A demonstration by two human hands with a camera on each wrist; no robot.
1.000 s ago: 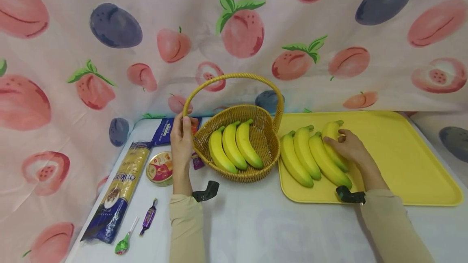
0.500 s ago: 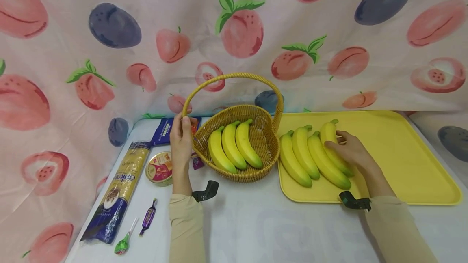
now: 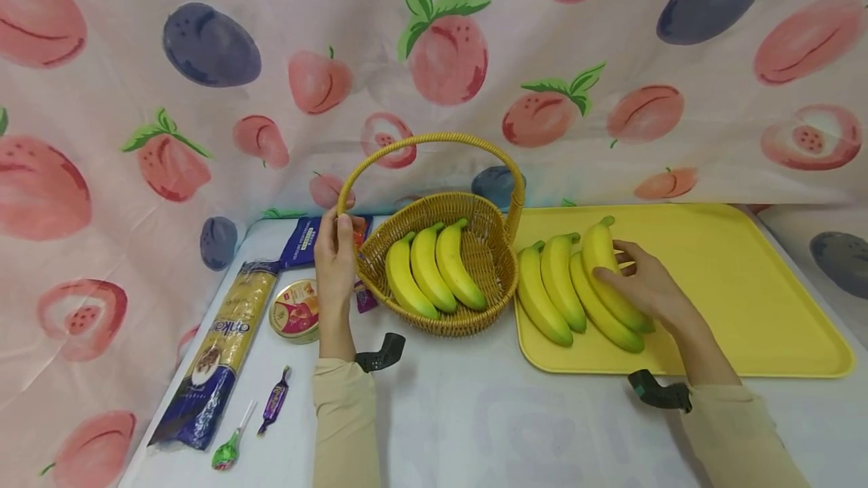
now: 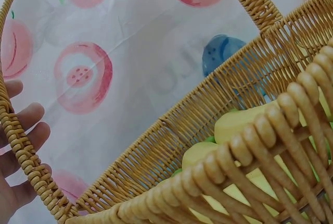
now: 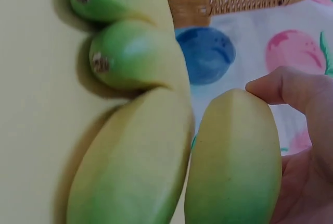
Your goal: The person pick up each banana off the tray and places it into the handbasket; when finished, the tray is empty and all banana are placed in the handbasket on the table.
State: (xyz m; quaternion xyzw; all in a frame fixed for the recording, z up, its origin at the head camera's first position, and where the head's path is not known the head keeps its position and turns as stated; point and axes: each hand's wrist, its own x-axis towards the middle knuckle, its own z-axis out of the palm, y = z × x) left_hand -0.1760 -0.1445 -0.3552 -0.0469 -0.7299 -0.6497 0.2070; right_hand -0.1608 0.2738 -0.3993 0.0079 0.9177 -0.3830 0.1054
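Observation:
My left hand [image 3: 335,254] holds the left side of the arched handle of a yellow wicker basket [image 3: 441,327]. In the left wrist view, the fingers [image 4: 35,136] lie around the handle [image 4: 23,151]. Three bananas [image 3: 457,268] lie side by side in the basket, with bare wicker to their right. My right hand [image 3: 647,285] grips the rightmost banana [image 3: 600,247] on the tray side, thumb on one side and fingers on the other. In the right wrist view, this banana [image 5: 234,161] is tilted beside another banana [image 5: 130,166]. Three other bananas [image 3: 563,277] lie on the yellow tray [image 3: 753,285].
Left of the basket lie a long blue-and-gold packet [image 3: 217,356], a round tin [image 3: 294,311], a blue pouch [image 3: 298,243], a purple-wrapped candy [image 3: 274,401] and a green lollipop [image 3: 227,452]. A fruit-print cloth [image 3: 434,119] hangs behind the table.
My right hand has shifted the rightmost banana slightly leftward, its stem end now closer to the neighbouring bananas and raised. The left hand and basket have stayed in place.

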